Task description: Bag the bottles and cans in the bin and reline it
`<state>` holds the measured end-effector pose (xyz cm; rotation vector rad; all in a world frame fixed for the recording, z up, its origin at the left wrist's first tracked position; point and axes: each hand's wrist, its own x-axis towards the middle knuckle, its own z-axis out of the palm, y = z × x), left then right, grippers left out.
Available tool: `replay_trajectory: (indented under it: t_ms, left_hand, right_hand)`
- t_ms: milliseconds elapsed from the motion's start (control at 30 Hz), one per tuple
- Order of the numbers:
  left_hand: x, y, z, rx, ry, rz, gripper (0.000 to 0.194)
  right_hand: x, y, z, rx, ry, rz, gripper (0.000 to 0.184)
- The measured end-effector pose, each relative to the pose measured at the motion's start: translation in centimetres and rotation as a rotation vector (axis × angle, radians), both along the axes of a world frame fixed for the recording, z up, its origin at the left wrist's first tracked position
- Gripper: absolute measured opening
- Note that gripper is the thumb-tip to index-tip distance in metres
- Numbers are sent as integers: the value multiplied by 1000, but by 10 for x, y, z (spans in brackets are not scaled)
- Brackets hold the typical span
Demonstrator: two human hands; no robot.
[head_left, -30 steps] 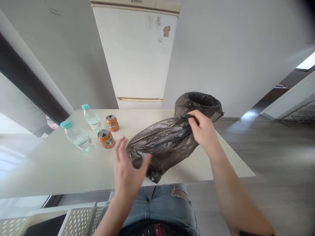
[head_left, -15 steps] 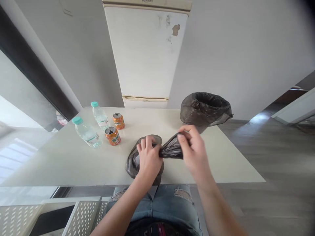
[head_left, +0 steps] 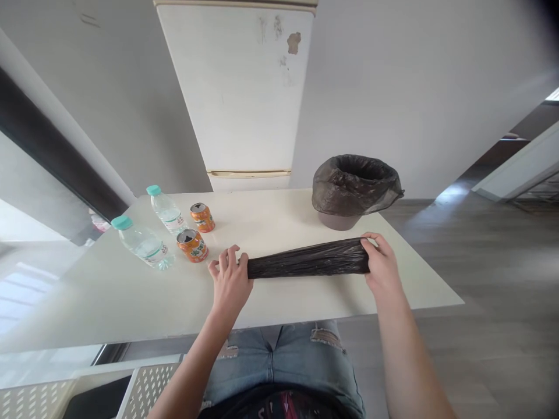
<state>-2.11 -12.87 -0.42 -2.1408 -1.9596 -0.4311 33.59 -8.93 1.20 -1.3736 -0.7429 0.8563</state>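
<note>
A black plastic bag point(head_left: 308, 258) is stretched out lengthwise above the white table. My left hand point(head_left: 230, 272) grips its narrow left end, with some fingers curled loosely. At the wider right end, my right hand point(head_left: 381, 259) pinches the bag between thumb and fingers. Just left of my left hand stands an orange can point(head_left: 193, 245), and behind it a second orange can point(head_left: 202, 217). Beyond my right hand is a bin point(head_left: 338, 221) with a dark bag liner point(head_left: 336, 189) folded over its rim.
Two clear bottles with teal caps, a nearer bottle point(head_left: 144, 243) and a farther bottle point(head_left: 166, 210), stand on the left of the white table point(head_left: 131, 308). A white fridge point(head_left: 240, 87) rises behind. Perforated white baskets point(head_left: 151, 387) sit below the front edge.
My hands have moved apart, the left one leftward and the right one rightward. The bag, bunched up before, is now drawn into a long strip. The view has shifted slightly.
</note>
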Motion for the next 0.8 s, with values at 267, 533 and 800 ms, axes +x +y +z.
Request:
replay_trajectory:
  t_ms: [267, 533, 800]
  left_hand:
    - [-21, 0, -26, -98, -14, 25, 61]
    - [36, -5, 19, 150, -92, -363, 62]
    - [92, 43, -19, -103, 150, -607, 82]
  right_hand:
    - [28, 14, -57, -232, -649, 253, 41]
    - [-6, -5, -14, 282, -1212, 420, 38]
    - [-66, 9, -34, 421, -1399, 849, 55]
